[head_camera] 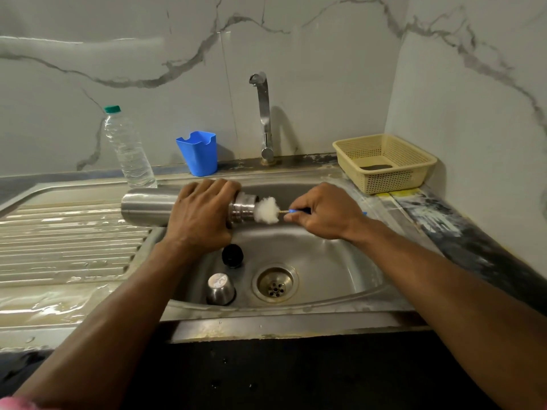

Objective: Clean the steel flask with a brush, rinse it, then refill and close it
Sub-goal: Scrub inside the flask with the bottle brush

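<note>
The steel flask (148, 206) lies on its side above the sink (325, 261), its base out over the ribbed draining board to the left of the basin and its open threaded neck pointing right over the bowl. The left hand (201, 214) grips the flask near the neck, its fingers (207, 187) curled over the top of the body and the thumb hidden beneath. The right hand (322, 211), over the right part of the sink, holds the blue handle of the brush (268, 210); its fingers (299, 216) are closed tight in a pinch around the handle, and the white fluffy head sits just at the mouth of the flask, touching the rim. In the sink bowl, left of the drain, a steel cup (220, 288) stands upside down, and a black stopper (233, 255) lies just behind it. Behind the sink rises the tap (264, 119); left of it stand a blue holder (197, 152) and a clear water bottle (127, 149), and to the right of the sink a cream basket (384, 162) rests on the tabletop.
</note>
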